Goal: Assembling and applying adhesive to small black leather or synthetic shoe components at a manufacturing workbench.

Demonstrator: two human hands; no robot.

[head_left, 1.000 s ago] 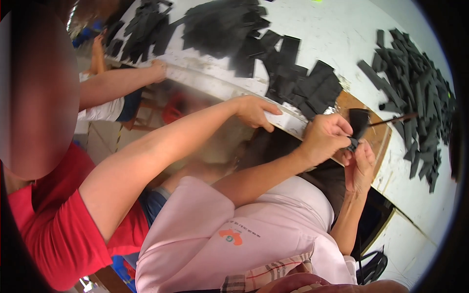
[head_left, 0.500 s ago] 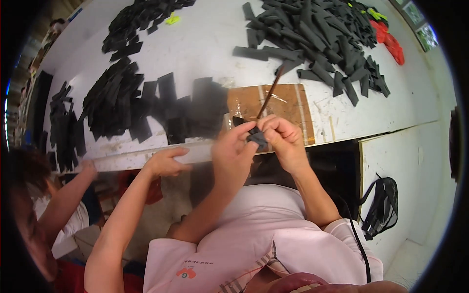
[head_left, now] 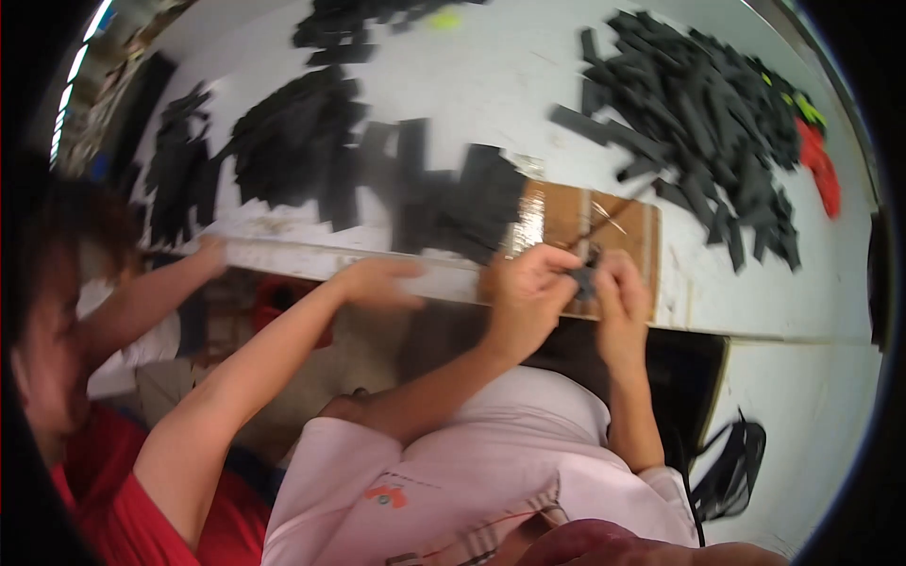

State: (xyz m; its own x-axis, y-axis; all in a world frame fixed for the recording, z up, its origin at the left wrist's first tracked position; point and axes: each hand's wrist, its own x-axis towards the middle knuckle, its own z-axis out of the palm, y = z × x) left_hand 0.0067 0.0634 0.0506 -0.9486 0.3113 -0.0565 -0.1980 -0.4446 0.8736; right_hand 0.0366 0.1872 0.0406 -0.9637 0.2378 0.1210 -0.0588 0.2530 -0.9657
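Observation:
Over the near edge of the table, my left hand (head_left: 528,297) pinches a small dark grey fabric piece (head_left: 584,282) between thumb and fingers. Close beside it, my right hand (head_left: 623,294) is closed at the other side of the same piece, its fingertips pressed together. A thin brown stick (head_left: 625,213) slants up and to the right from between my hands, across the brown cardboard sheet (head_left: 557,209) taped on the table. My fingers and blur hide where the stick's lower end meets the fabric.
A large heap of dark rolled strips (head_left: 703,132) lies far right, near a red bag (head_left: 819,170). Flat dark pieces (head_left: 297,137) are stacked at left. On my left a co-worker in red reaches in, the co-worker's hand (head_left: 377,283) near the table edge. A black mesh bag (head_left: 731,469) hangs at right.
The whole view has swung, so the table and heaps sit further right. My hands still hold the fabric piece at the cardboard. The co-worker's nearer hand is blurred by motion.

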